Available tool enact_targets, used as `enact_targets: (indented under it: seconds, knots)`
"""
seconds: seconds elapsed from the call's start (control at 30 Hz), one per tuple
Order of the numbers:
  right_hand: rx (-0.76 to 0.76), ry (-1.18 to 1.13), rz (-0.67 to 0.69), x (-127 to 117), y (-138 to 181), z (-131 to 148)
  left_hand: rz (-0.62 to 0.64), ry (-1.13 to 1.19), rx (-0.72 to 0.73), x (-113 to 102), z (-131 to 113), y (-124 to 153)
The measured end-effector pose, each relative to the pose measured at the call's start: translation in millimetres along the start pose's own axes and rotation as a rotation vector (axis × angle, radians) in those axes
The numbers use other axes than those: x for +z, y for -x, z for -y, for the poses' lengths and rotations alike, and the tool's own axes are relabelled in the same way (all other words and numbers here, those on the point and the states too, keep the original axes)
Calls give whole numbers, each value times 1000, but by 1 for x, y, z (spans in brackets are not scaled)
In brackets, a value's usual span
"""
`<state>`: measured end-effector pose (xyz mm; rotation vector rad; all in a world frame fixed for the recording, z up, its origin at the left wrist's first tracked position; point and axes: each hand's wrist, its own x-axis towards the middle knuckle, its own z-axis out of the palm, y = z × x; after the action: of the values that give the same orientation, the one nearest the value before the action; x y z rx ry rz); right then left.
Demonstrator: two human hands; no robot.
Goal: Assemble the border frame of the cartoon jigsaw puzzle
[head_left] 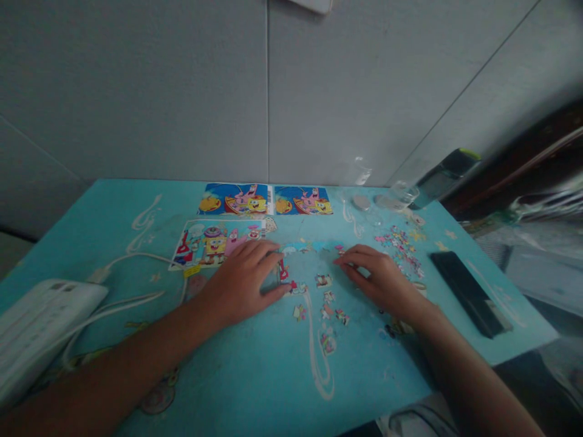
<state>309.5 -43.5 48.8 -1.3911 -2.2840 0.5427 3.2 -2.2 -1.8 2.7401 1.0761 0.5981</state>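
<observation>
My left hand (246, 280) lies over the left end of a partly joined row of jigsaw puzzle pieces (285, 269). Its fingers are stretched out, with the thumb apart and touching the lower pieces. My right hand (376, 273) hovers at the right of the same puzzle. Its thumb and fingertips are drawn together in a pinch; whatever is between them is too small to make out. Loose puzzle pieces (327, 311) lie below, between the hands. A cartoon picture card (214, 243) sits partly behind my left hand.
Two blue picture cards (234, 199) lie at the wall. A pile of small pieces (405, 249), a clear jar (403, 195) and a dark bottle (444, 176) are at the right, with a black case (469, 293) nearer. A white power bank (50, 328) and cable occupy the left.
</observation>
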Motion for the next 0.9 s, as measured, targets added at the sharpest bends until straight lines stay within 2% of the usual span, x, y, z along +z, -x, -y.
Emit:
enact_targets:
  seconds: [0.47,0.67,0.9]
  knots:
    - [36,27,23,4,0,-1,-42,8,19,1,1,1]
    - [-47,-37,95,9,0,8,-28,-5,9,2,2,2]
    - [-70,-45,87,16,0,6,-44,-2,18,1,0,1]
